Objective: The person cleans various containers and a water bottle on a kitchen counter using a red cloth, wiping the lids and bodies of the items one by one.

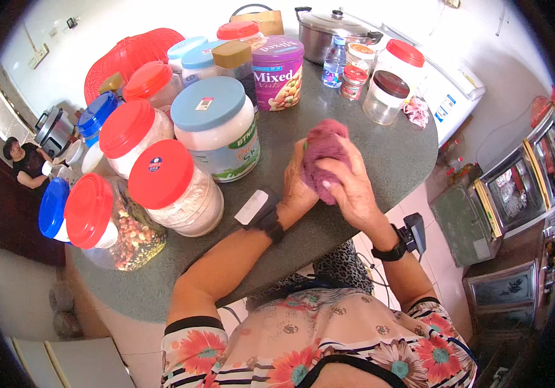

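Observation:
My right hand (352,186) presses a folded purple cloth (323,160) from above, fingers curled over it. Under and left of the cloth is my left hand (297,179), holding a mostly hidden item; only a speck of green shows at its edge. Both hands are just over the grey stone-like tabletop (277,145). Left of them stands a large white jar with a light blue lid (209,104). A red-lidded jar of pale powder (185,208) is nearer me, beside a red-lidded clear jar of nuts and seeds (132,237).
A purple mixed-nuts tin (277,72), several more lidded jars, and a red plastic basket (132,56) crowd the far left. At the back are a pressure cooker (328,29), a water bottle (333,65) and a brown-lidded jar (386,99). A person (27,162) is at far left.

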`<move>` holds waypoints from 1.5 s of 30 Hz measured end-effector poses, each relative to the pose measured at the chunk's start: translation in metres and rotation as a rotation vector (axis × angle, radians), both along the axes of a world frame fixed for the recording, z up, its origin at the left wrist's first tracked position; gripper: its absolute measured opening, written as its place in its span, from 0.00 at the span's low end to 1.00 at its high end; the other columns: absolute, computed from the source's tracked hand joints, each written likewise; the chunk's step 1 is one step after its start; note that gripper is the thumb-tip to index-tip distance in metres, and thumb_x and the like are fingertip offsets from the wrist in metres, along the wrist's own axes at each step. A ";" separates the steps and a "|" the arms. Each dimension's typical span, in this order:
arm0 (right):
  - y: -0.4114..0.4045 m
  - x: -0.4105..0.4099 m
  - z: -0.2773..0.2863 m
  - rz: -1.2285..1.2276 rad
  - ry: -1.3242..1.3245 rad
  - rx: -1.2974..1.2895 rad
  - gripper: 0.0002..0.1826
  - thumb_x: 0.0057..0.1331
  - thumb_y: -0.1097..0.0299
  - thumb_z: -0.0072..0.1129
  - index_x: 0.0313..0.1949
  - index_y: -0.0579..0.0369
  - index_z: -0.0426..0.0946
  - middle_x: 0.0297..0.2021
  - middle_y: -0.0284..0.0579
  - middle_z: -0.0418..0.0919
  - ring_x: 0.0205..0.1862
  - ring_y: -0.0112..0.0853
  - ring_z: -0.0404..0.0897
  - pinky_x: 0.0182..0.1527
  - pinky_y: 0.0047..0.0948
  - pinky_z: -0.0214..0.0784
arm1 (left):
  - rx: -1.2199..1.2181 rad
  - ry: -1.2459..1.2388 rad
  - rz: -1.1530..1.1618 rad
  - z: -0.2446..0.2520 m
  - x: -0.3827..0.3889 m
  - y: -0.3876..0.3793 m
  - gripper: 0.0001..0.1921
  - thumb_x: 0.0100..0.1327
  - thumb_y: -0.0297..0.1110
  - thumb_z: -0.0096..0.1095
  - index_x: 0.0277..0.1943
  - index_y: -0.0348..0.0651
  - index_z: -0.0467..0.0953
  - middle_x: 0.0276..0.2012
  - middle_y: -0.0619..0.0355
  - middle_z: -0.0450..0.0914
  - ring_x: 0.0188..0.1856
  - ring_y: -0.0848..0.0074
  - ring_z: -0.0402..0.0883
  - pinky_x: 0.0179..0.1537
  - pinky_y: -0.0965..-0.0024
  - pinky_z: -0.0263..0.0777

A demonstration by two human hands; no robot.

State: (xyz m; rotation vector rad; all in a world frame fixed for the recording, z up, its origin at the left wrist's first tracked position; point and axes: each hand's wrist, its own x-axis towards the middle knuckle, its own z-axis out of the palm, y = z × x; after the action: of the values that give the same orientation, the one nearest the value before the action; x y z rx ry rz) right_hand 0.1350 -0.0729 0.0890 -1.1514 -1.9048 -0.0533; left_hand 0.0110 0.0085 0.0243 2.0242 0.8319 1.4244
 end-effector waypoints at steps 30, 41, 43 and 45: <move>-0.009 0.049 -0.030 -0.025 0.082 -0.349 0.18 0.66 0.72 0.56 0.54 0.56 0.64 0.49 0.61 0.74 0.50 0.55 0.76 0.53 0.41 0.68 | -0.237 -0.033 -0.051 0.020 -0.004 -0.009 0.40 0.51 0.33 0.76 0.63 0.39 0.58 0.53 0.41 0.75 0.56 0.49 0.77 0.57 0.57 0.69; 0.027 0.053 0.033 0.237 0.293 -0.224 0.27 0.71 0.52 0.51 0.64 0.53 0.69 0.60 0.50 0.73 0.65 0.38 0.67 0.68 0.37 0.57 | -0.261 -0.192 -0.337 0.013 -0.009 0.006 0.32 0.48 0.28 0.72 0.59 0.39 0.70 0.50 0.56 0.80 0.52 0.71 0.79 0.56 0.64 0.71; 0.044 0.040 0.034 0.291 -0.088 -0.277 0.25 0.70 0.51 0.53 0.61 0.51 0.73 0.59 0.51 0.72 0.64 0.43 0.69 0.67 0.38 0.59 | -0.312 -0.063 -0.377 0.015 -0.014 0.007 0.28 0.48 0.31 0.73 0.54 0.38 0.74 0.45 0.54 0.82 0.49 0.69 0.81 0.52 0.63 0.73; 0.054 0.035 0.035 0.286 -0.048 -0.312 0.19 0.69 0.59 0.56 0.56 0.52 0.75 0.56 0.50 0.75 0.61 0.43 0.71 0.63 0.35 0.62 | -0.256 -0.052 -0.256 0.017 -0.014 0.004 0.24 0.45 0.34 0.73 0.48 0.38 0.76 0.41 0.49 0.83 0.46 0.63 0.83 0.49 0.61 0.73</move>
State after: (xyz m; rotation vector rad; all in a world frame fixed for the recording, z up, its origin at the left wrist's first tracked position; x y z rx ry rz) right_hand 0.1695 -0.0185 0.1242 -1.0707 -2.1551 0.3887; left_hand -0.0031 0.0120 0.0413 1.8172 0.6677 1.1602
